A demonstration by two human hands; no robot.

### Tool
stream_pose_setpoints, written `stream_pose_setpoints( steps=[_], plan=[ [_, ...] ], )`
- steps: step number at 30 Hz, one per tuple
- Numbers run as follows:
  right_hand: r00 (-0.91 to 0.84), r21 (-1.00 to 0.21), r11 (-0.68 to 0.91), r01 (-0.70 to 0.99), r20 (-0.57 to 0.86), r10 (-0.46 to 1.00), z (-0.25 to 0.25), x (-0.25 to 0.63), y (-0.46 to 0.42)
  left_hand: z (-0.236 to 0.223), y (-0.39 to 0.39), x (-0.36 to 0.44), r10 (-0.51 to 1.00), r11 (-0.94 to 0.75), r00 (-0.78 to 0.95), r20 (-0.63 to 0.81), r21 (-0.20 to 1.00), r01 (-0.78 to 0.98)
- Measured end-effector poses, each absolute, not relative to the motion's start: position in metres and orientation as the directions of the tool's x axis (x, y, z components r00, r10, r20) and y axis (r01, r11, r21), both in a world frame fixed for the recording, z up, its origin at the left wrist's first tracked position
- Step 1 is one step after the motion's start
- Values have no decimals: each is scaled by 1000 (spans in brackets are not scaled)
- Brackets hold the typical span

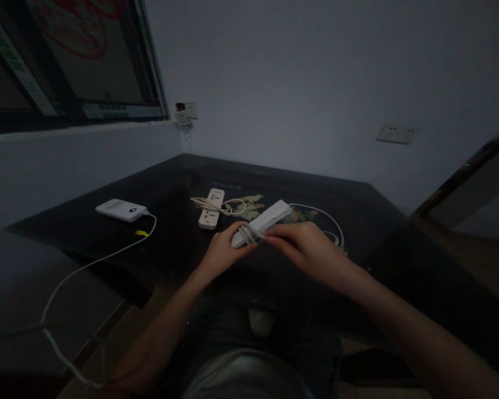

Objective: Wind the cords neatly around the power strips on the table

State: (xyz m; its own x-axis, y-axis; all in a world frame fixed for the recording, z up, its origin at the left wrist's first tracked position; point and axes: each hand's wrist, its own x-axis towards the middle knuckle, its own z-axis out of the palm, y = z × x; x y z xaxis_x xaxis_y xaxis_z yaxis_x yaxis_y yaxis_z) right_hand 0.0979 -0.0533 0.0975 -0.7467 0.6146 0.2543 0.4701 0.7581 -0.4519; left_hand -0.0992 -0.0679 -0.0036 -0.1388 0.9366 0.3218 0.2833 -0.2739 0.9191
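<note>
Your left hand (pixel 224 245) was curled around the near end of a long, narrow white plastic bar (pixel 276 213), its thumb and fingers closed over the strands wound there. Your right hand (pixel 305 241) was pinching a thin white cord (pixel 258 234) between thumb and fingertips, just beside those turns. The bar lay slantwise between your hands, above the glossy black tabletop (pixel 166 191), its far end pointing away and to the right. From that end, a white lead (pixel 326 213) curved right and down into loops, partly hidden behind your right hand. Beyond your left hand stood a short white rectangular power strip (pixel 208 220) with a cream cable (pixel 235 201) looped across it. Farther left lay a white rounded rectangular device (pixel 117 209), a white charging cable (pixel 102 259) plugged into its right end, near a small yellow patch (pixel 142 233).
</note>
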Motion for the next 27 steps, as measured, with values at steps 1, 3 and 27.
stream_pose_setpoints(
  steps=[1, 3, 27],
  plan=[
    [-739, -497, 734, 462, 241, 628, 92, 99, -54, -3, -67, -101, 933, -281, -154, 326, 925, 256],
    [-725, -577, 685, 446, 215, 654, 80, 102, -53, -3, -66, -103, 936, -276, -172, 306, 945, 176],
    [-781, -587, 688, 427, 145, 608, 51, 114, -57, -9, -75, -93, 991, -104, 37, 125, 932, -346]
  ],
)
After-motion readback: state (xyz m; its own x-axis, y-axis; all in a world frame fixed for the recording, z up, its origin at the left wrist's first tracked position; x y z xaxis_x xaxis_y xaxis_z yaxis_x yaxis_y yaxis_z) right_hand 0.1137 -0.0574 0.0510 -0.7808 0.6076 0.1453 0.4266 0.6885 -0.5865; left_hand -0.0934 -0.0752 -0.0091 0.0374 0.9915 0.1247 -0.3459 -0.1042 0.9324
